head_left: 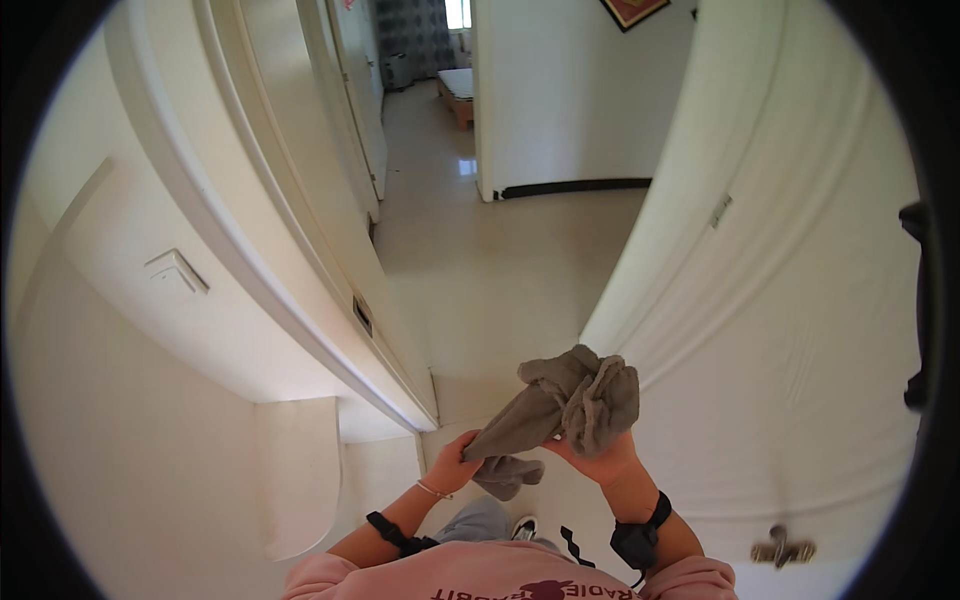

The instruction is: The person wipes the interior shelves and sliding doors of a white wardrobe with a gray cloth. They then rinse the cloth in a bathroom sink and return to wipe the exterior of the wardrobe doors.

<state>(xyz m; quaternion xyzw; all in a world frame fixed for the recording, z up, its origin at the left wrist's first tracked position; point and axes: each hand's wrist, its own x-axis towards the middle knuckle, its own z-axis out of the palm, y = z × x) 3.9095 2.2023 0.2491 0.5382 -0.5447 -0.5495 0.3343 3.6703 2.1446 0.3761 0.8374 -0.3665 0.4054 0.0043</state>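
A grey-brown plush cloth hangs bunched between my two hands. My left hand grips its narrow gathered end, and a short tail of the cloth droops below that fist. Under the bulky folded part, my right hand supports the cloth from beneath. Folds cover most of the right fingers. Both hands are in front of my pink top, above the pale floor.
On the right stands a white door with a metal handle. A white door frame and a light switch are on the left. Ahead, a tiled floor leads to a room with a bed.
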